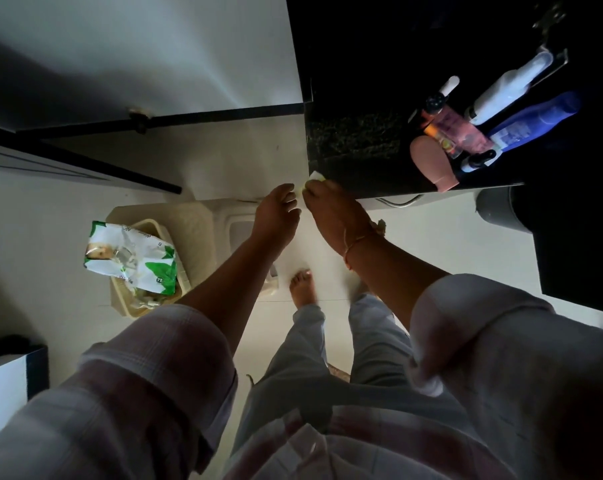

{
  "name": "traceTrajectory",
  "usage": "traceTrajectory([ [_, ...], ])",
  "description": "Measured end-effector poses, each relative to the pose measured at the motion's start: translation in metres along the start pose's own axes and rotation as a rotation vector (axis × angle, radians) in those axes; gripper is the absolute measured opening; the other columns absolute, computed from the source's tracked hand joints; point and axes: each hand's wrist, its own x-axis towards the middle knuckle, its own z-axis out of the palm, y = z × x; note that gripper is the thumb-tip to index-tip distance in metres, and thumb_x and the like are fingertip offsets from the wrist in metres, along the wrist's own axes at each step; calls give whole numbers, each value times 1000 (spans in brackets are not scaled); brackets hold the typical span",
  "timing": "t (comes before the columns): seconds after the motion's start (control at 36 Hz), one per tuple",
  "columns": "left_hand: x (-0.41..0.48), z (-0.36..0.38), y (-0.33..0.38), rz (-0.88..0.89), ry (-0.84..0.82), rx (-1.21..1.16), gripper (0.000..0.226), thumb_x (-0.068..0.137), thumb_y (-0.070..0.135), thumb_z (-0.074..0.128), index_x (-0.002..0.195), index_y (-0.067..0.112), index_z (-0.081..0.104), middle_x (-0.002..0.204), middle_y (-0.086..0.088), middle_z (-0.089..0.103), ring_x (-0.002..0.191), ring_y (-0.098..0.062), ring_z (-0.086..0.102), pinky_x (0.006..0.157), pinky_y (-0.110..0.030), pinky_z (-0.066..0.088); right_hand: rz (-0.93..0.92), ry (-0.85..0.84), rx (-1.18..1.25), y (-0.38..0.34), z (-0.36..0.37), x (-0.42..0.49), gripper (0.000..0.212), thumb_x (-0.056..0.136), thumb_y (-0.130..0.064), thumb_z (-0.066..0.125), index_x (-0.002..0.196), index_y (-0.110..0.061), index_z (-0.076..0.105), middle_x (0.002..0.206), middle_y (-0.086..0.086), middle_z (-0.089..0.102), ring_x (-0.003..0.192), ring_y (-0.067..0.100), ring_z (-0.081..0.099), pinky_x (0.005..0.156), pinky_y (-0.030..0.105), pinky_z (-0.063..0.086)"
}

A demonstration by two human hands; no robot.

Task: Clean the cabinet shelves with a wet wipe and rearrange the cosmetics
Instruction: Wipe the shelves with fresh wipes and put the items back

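Note:
My right hand [331, 213] is closed on a small white wet wipe [315, 176] at the front left corner of the dark shelf [358, 143]. My left hand [275, 211] is just left of it, fingertips touching the wipe's edge. On the right part of the shelf lie the cosmetics: a peach tube [431, 161], a pink clear bottle [462, 131], a blue bottle [535, 121], a white bottle [511, 88] and a small black-capped bottle [476, 162].
A green-and-white wet wipe pack [130, 261] lies in a cream basket [126, 303] on a plastic stool [220, 216] at lower left. A white cabinet door [137, 57] stands open at upper left. A grey bin [500, 209] is under the shelf at right.

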Motion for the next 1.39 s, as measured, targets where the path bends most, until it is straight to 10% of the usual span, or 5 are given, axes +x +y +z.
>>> traceTrajectory([
  [0.33, -5, 2, 9, -15, -65, -41, 49, 89, -10, 47, 135, 6, 49, 133, -13, 57, 113, -13, 60, 84, -14, 50, 269, 215, 170, 65, -21, -24, 35, 92, 5, 45, 124, 2, 58, 127, 21, 55, 119, 39, 50, 101, 47, 41],
  [0.47, -7, 2, 14, 5, -33, 32, 49, 89, -6, 49, 136, 8, 50, 131, -11, 60, 112, -13, 61, 77, -9, 49, 256, 207, 193, 32, -17, 1, 26, 100, -25, 46, 116, -15, 63, 122, 9, 55, 114, 28, 53, 97, 40, 44],
  [0.58, -11, 1, 17, 115, -30, 191, 52, 90, -2, 58, 140, 8, 45, 138, -9, 54, 124, -18, 56, 102, -32, 48, 83, 128, 250, 14, -4, 0, 30, 103, -26, 43, 125, -14, 59, 126, 5, 53, 122, 23, 50, 100, 32, 40],
  [0.92, -18, 22, 41, 577, 40, 612, 37, 89, 5, 62, 125, 9, 60, 117, -13, 63, 104, -24, 61, 86, -24, 45, 233, 106, -158, 74, -7, -38, 48, 106, -10, 20, 153, -1, 21, 159, 15, 22, 148, 27, 20, 122, 32, 14],
  [1.39, -3, 17, 64, 522, -75, 971, 23, 88, 6, 52, 100, 12, 70, 92, -13, 68, 81, -30, 62, 64, -27, 38, 309, -35, -713, 59, -41, 26, 44, 103, -5, 30, 141, 15, 29, 145, 30, 40, 138, 41, 37, 116, 44, 31],
])
